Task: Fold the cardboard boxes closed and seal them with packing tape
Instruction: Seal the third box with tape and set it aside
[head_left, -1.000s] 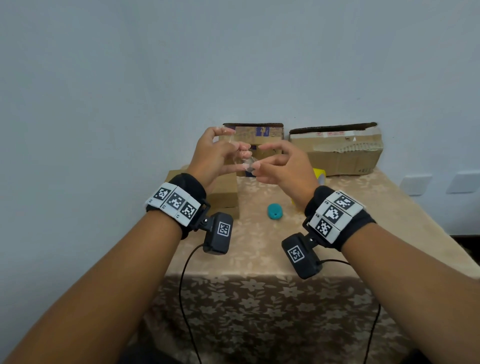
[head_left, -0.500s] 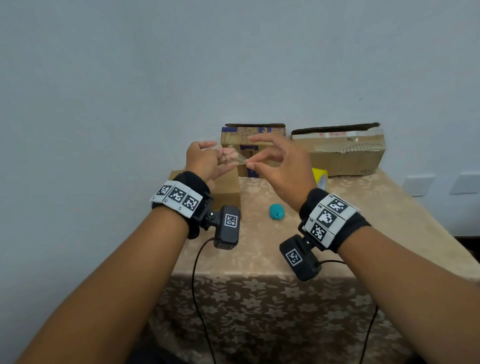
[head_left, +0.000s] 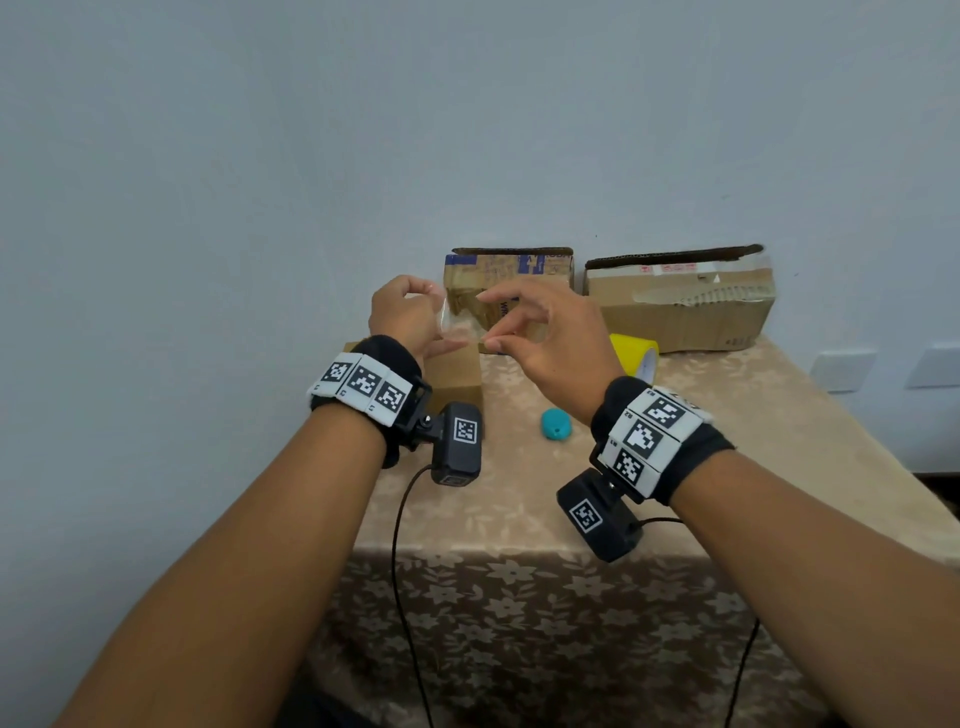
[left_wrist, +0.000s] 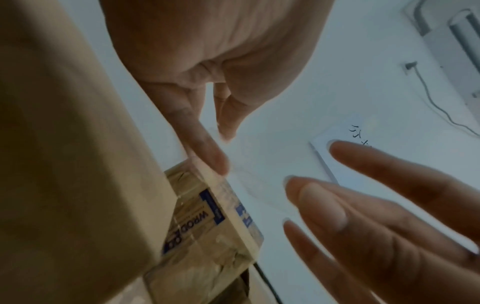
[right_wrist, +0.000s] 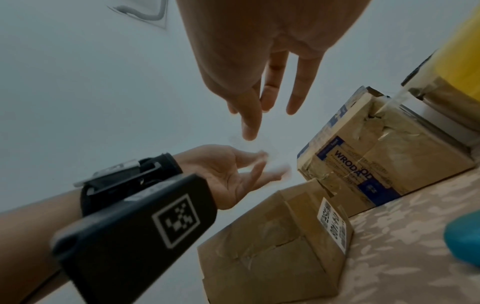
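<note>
Both hands are up over the table (head_left: 727, 467), a clear tape strip (head_left: 457, 325) stretched between them: left hand (head_left: 405, 317) fingers curled pinching one end, right hand (head_left: 545, 332) pinching the other, spare fingers spread. The risk is the strip folding onto itself or sticking to skin. It's nearly invisible; its edges are hard to trace. The boxes (head_left: 457, 374) wait below and behind, and the yellow roll (head_left: 636, 353) is half hidden.

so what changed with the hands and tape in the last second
The left hand and right hand drew apart, stretching a clear strip of tape between their pinching fingertips; a second ago they were nearly touching. Both drifted slightly left. The three cardboard boxes, the yellow tape roll and the teal object stayed put on the table.
</note>
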